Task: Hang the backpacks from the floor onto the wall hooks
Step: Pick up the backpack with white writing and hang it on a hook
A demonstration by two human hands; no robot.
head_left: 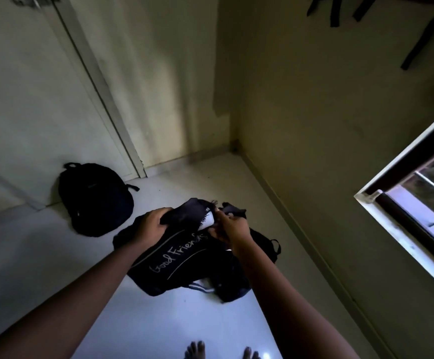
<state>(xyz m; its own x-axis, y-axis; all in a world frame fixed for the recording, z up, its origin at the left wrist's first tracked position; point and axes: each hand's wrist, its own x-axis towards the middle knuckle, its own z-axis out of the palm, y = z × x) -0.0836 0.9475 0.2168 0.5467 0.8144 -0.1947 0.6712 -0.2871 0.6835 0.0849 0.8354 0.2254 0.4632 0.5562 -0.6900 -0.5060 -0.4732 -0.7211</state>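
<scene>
Head view showed the dark fabric backpack lettered "Good Friends" lifted at centre, probably to free its top loop for a hook. Left hand clenched the upper fabric; right hand pinched beside it. A plain black backpack sat at ten o'clock on the pale tiled floor.

Black backpack with pale "Good Friends" script and white stripes; beside it plain black backpack on white floor.
</scene>
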